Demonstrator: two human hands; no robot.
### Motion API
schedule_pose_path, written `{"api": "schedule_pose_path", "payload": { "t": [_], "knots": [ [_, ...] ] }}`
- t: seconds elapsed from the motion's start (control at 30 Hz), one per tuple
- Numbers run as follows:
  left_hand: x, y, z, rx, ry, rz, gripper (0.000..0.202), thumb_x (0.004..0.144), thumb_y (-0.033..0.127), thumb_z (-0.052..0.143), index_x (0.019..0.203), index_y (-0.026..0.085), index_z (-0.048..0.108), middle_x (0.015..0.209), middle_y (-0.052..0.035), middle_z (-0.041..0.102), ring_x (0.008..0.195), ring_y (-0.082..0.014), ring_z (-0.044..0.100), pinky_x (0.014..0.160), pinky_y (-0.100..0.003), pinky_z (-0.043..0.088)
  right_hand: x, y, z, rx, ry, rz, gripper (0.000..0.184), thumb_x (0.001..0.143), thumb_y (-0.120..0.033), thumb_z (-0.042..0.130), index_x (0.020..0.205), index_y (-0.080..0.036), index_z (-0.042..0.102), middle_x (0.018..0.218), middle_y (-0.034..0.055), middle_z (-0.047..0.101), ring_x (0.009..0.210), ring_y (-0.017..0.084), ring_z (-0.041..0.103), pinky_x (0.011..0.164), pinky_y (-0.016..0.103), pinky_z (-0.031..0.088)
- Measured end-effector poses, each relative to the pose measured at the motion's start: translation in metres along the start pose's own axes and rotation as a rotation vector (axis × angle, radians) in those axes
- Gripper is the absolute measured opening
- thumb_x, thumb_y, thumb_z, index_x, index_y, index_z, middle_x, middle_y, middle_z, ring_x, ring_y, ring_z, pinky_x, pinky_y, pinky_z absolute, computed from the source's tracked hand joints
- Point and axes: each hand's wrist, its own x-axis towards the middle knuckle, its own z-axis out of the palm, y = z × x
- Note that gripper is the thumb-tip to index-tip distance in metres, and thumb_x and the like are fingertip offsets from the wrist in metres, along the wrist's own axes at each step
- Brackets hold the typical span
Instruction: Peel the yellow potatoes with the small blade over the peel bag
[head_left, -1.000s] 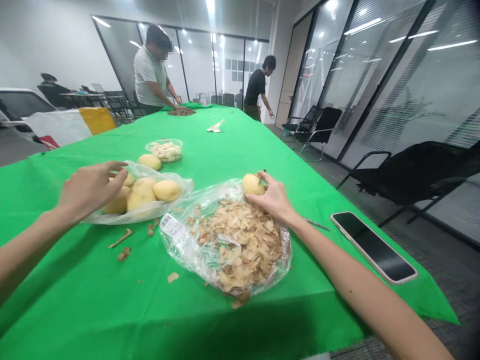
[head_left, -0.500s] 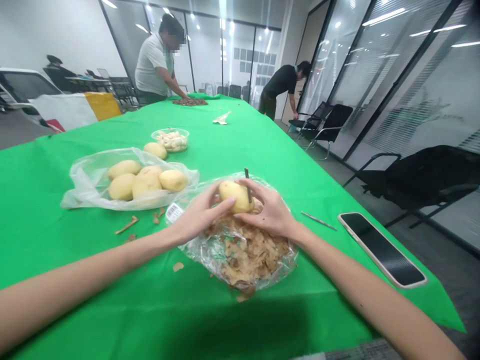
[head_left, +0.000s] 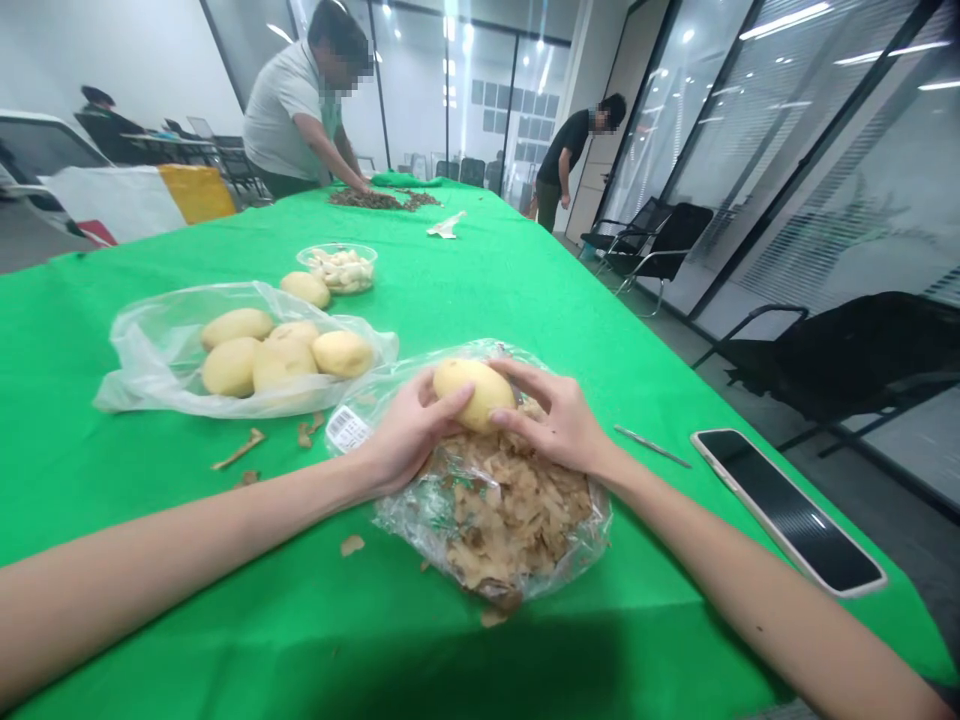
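Note:
A yellowish potato is held up over the peelings, one hand on each side. My left hand closes on its left end, thumb across the front. My right hand grips the right end between thumb and fingers; whether a tool sits hidden behind them I cannot tell. Beneath both hands lies a clear plastic bag with a heap of brown peelings on it. To the left, several potatoes rest in a whitish plastic bag.
Behind the bag are a single potato and a clear bowl of pale pieces. At right lie a thin metal stick and a phone. One person handles a dark pile at the far end; another stands by chairs.
The dark blade that stood upright at the potato's right side no longer shows. Both hands still hold the potato. The far person in black has straightened somewhat, and the dark pile has spread.

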Motion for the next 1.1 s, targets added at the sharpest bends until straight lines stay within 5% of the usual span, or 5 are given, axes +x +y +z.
{"api": "schedule_pose_path", "payload": {
  "t": [0.27,0.53,0.87,1.0,1.1],
  "knots": [
    [-0.005,0.006,0.004,-0.108,0.106,0.037,0.037,0.072,0.040,0.075,0.097,0.018,0.059,0.085,-0.0009,0.066,0.078,-0.0188,0.067,0.064,-0.026,0.057,0.005,-0.002,-0.004,0.112,0.169,0.220,0.032,0.080,-0.043,0.072,0.101,-0.018,0.070,0.103,0.0112,0.077,0.094,0.025,0.073,0.089,0.043,0.058],
    [-0.014,-0.004,0.008,-0.001,0.089,-0.030,0.047,0.064,0.032,0.083,0.103,0.018,0.061,0.089,-0.0012,0.067,0.078,-0.0164,0.065,0.065,-0.023,0.055,0.000,-0.016,0.006,-0.180,-0.051,-0.244,0.090,0.071,-0.057,0.075,0.145,-0.018,0.041,0.142,0.0156,0.054,0.139,0.031,0.041,0.114,0.051,0.036],
    [-0.014,0.001,0.008,-0.097,0.058,-0.210,0.038,0.076,0.056,0.064,0.086,0.020,0.059,0.076,-0.0050,0.067,0.070,-0.0237,0.066,0.057,-0.032,0.053,0.006,-0.005,-0.011,-0.193,0.221,0.048,0.027,0.083,-0.037,0.071,0.106,-0.023,0.069,0.106,0.0070,0.076,0.097,0.023,0.072,0.086,0.039,0.057],
    [-0.017,-0.004,0.003,0.059,-0.070,-0.082,0.028,0.078,0.047,0.060,0.078,0.019,0.061,0.072,-0.0044,0.066,0.065,-0.0213,0.063,0.058,-0.032,0.050,0.002,-0.014,-0.006,-0.233,0.194,0.072,0.029,0.089,-0.035,0.063,0.065,-0.020,0.067,0.061,0.0008,0.073,0.055,0.015,0.067,0.058,0.028,0.052],
    [-0.019,-0.005,-0.001,0.254,-0.146,0.097,0.023,0.082,0.038,0.056,0.079,0.018,0.066,0.079,-0.0034,0.068,0.073,-0.0203,0.062,0.069,-0.031,0.049,0.002,-0.015,-0.007,-0.280,0.179,0.068,0.028,0.093,-0.031,0.057,0.071,-0.020,0.070,0.070,0.0031,0.076,0.063,0.016,0.070,0.060,0.029,0.053]
  ]
}}
